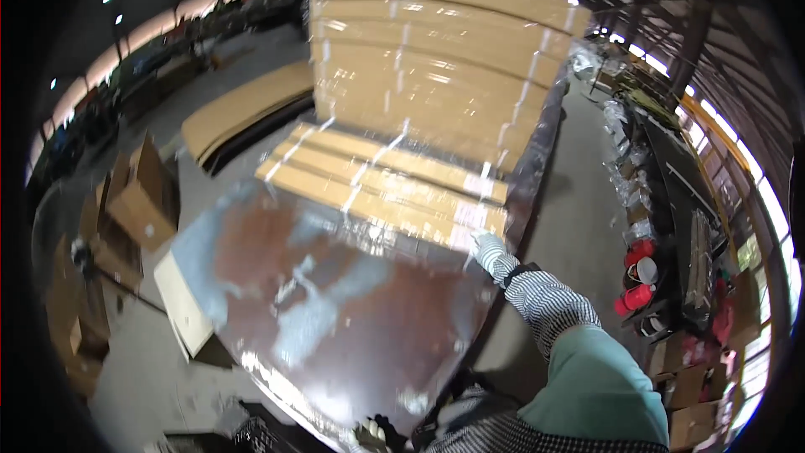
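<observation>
My right hand (490, 253), in a pale glove with a checked sleeve cover above it, reaches to the near right end of a stack of long, flat tan cartons (402, 197). Its fingers are stretched out at a white label (470, 218) on the carton end and hold nothing that I can see. White straps cross the cartons, and shiny clear film covers them. In front lies a wide, glossy brown and grey-blue surface (335, 319), also under film. My left hand does not show plainly; a small dark and pale shape (377, 432) at the lower edge is unclear.
Behind the flat cartons rises a tall, film-wrapped carton stack (453, 59). Opened brown boxes (142, 201) stand at the left, near a tan padded-looking slab (243, 113). Along the right, past a strip of grey floor (579, 176), are red containers (637, 294) and crumpled plastic.
</observation>
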A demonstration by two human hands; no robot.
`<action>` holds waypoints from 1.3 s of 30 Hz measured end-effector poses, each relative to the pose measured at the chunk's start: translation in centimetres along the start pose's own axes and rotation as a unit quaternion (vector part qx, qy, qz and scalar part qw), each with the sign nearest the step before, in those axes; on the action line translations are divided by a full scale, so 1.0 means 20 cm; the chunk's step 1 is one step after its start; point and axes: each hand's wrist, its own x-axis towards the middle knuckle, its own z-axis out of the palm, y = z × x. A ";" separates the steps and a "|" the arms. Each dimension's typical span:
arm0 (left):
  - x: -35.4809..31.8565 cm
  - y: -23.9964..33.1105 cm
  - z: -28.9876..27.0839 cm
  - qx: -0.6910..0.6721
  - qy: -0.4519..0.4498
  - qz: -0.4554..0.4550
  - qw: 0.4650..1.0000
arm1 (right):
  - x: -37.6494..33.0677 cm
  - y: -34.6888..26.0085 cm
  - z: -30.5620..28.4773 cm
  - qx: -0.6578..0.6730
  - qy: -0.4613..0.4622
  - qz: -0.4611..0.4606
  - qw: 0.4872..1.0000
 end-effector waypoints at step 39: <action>1.05 -1.87 1.51 0.119 -0.017 -0.206 0.971 | -0.33 0.77 -0.27 -0.025 -0.232 -0.085 0.969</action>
